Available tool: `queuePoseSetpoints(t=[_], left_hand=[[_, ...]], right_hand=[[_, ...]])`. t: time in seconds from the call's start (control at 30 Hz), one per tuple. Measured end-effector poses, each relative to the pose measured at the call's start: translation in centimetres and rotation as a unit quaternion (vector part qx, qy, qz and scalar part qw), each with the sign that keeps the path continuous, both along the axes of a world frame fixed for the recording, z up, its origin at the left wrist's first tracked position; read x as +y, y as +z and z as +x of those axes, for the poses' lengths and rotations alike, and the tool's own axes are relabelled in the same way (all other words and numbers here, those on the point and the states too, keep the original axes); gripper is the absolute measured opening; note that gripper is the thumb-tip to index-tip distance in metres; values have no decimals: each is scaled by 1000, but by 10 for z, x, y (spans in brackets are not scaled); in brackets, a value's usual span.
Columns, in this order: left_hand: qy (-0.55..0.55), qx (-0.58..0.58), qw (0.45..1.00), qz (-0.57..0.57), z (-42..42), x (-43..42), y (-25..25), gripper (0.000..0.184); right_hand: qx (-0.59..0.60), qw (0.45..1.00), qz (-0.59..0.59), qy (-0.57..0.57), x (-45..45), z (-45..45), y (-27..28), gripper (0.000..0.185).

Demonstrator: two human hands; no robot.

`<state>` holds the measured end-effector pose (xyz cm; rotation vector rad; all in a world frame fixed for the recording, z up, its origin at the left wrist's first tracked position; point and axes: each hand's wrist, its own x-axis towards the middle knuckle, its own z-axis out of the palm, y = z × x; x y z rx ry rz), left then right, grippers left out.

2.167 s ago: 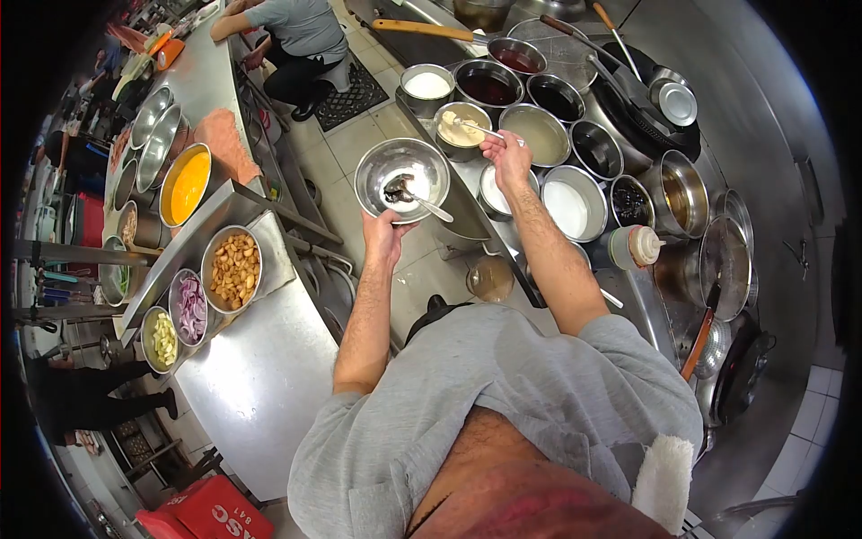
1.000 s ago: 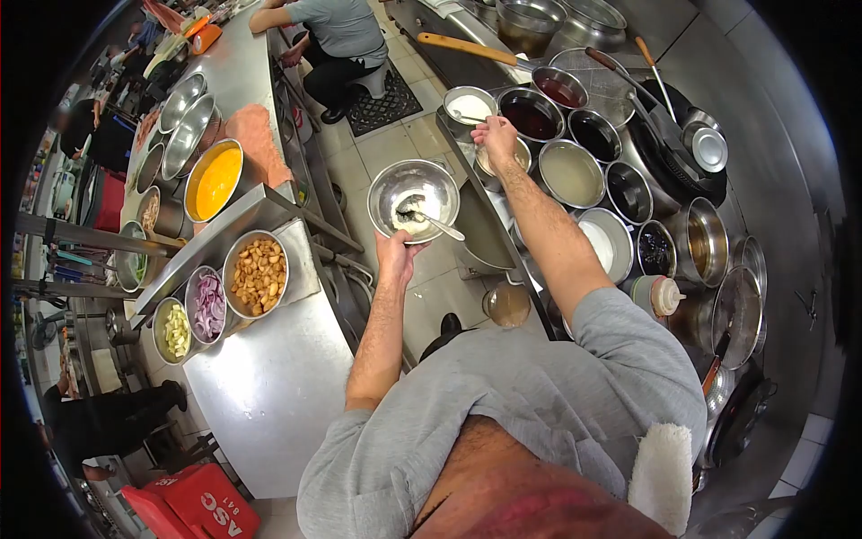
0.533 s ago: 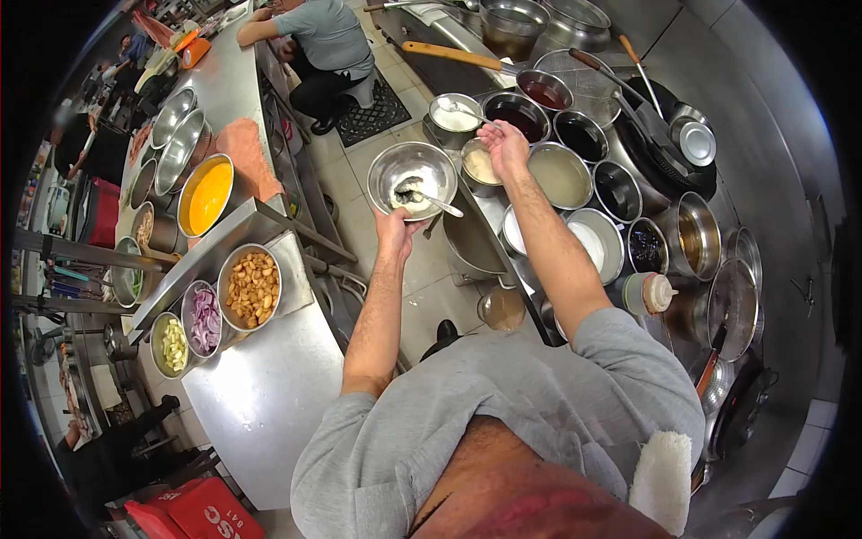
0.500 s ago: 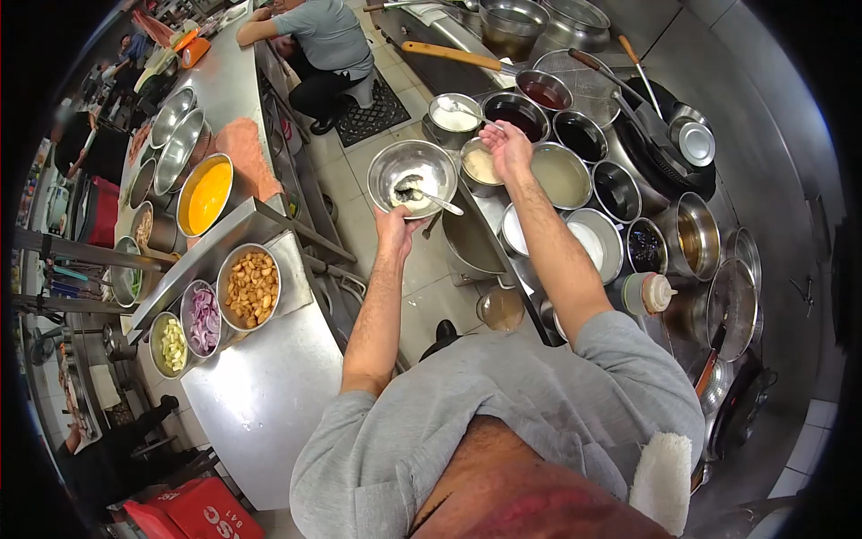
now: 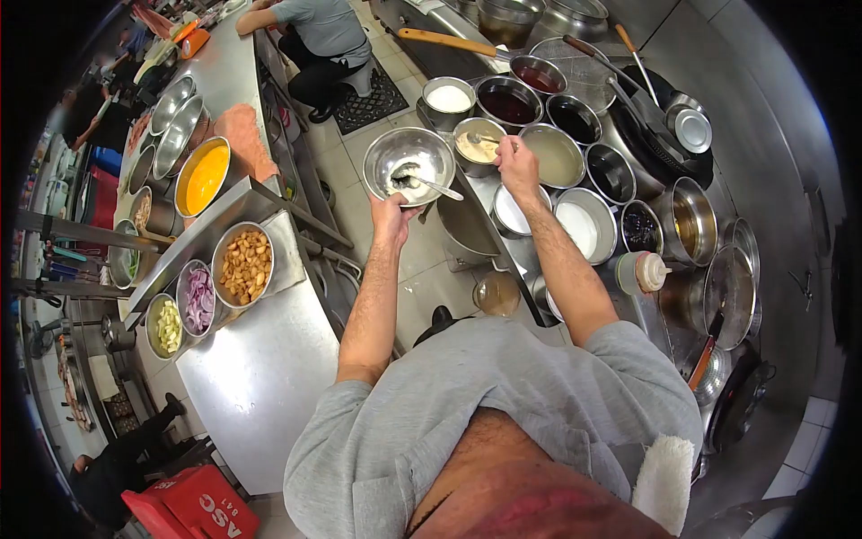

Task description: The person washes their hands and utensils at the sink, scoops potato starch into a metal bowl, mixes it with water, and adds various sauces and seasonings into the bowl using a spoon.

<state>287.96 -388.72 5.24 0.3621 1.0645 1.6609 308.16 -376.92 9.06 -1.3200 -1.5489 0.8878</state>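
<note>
My left hand (image 5: 391, 220) grips the near rim of a steel mixing bowl (image 5: 384, 154), held up over the floor. Inside it are some white contents and a metal spoon (image 5: 442, 189), whose handle sticks out over the rim to the right. My right hand (image 5: 518, 166) is closed around the handle of a second spoon (image 5: 486, 138), its head down in a steel pot of pale beige powder (image 5: 469, 147). Just beyond stands a pot of white powder (image 5: 448, 97). Nearer me is another pot of white contents (image 5: 514, 214).
Pots of dark sauce (image 5: 508, 101), cloudy liquid (image 5: 558, 157) and a squeeze bottle (image 5: 643, 271) crowd the right counter. The left counter (image 5: 269, 359) carries containers of browned chunks (image 5: 244, 265), sliced onion (image 5: 197, 296) and orange liquid (image 5: 206, 180). A person (image 5: 325, 40) sits ahead.
My right hand has moved from the white powder pot down to the beige powder, bringing its spoon along. The bowl in my left hand has shifted slightly left and up.
</note>
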Motion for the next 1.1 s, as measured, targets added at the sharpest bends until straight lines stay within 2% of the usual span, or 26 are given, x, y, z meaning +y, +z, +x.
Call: queuePoseSetpoints(t=[0.03, 0.1, 0.17, 0.2, 0.27, 0.3, 0.37, 0.4, 0.47, 0.57, 0.7, 0.77, 0.8, 0.87, 0.9, 0.97, 1.03, 1.1], left_hand=[[0, 2, 1000, 0, 1, -3, -2, 65], [5, -19, 1000, -7, 3, -8, -10, 67], [7, -13, 1000, -11, 5, -13, -13, 68], [4, -14, 1000, -19, 7, -16, -13, 68], [2, -17, 999, -28, 11, -19, -13, 69], [-2, -13, 999, -34, 12, -20, -12, 70], [-7, -9, 999, -40, 15, -21, -11, 70], [-6, -5, 999, -42, 17, -20, -10, 71], [-7, -1, 999, -43, 20, -18, -10, 71], [-9, -3, 999, -45, 23, -14, -11, 71], [-11, -9, 999, -45, 25, -9, -13, 71], [-9, -11, 999, -46, 25, -8, -15, 71], [-10, -8, 999, -39, 25, -9, -15, 70], [0, -6, 1000, -4, 28, -16, -10, 65], [6, -7, 1000, -5, 29, -19, -7, 65], [13, -9, 1000, 11, 32, -27, -3, 64], [23, -10, 1000, 15, 35, -39, -3, 64], [31, -12, 999, 20, 42, -58, 4, 65]], right_hand=[[-26, 1000, -9, 4, 3, -2, -6, 31], [-2, 1000, -23, -1, 4, -7, -10, 31], [78, 995, -69, -2, 4, -8, -14, 28], [78, 994, -70, -2, 4, -7, -16, 28], [220, 969, -106, -22, 4, -4, -20, 24], [220, 970, -106, -22, 4, -2, -22, 24], [327, 934, -145, -19, 5, 5, -25, 22], [327, 934, -144, -20, 6, 8, -27, 22], [411, 893, -182, -31, 5, 14, -27, 22], [442, 877, -187, -23, -1, 23, -20, 21], [451, 878, -163, 1, -18, 32, 7, 21], [371, 916, -121, 95, -29, 34, 21, 22], [369, 916, -124, 97, -30, 35, 25, 22], [235, 954, -41, 181, -32, 38, 27, 25], [233, 953, -44, 187, -31, 37, 25, 25], [250, 963, -43, 90, -20, 34, 19, 27], [270, 956, -74, 83, -5, 33, -3, 29], [279, 944, -172, 38, 10, 26, -14, 27]])
